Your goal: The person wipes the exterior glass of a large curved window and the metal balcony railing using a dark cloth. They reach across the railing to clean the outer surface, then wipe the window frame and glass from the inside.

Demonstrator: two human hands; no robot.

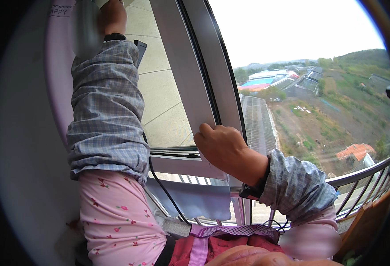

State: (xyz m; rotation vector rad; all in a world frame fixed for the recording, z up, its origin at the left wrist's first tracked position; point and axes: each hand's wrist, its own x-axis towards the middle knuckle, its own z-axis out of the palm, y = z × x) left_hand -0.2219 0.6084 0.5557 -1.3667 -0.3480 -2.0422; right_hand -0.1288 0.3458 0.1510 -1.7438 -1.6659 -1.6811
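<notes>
Looking down through the head camera: right hand (221,148) clamped on the white window frame (204,88), fingers curled over the upright's lower end, just above where it meets the bottom rail. Knuckles face the lens; a dark band sits at the wrist, below it a grey checked cuff over a pink flowered sleeve.

Left hand (113,17) raised to the top edge of the picture, arm running straight up beside the pale wall (31,155). Hand partly cut off and next to a blurred patch, so cannot tell whether it is closed on anything or loose. Same dark band at that wrist, same checked cuff and pink sleeve down the arm.

Frame stands slanted in the fisheye, glass on its left side showing a tiled outer wall; to its right, open air. A black cable (166,193) trails down from behind the left arm across the sill. Pale blue cloth (195,197) hangs under the bottom rail. Curved metal railing (363,173) at lower right. Beyond: rooftops, fields, a green hill, white sky.
</notes>
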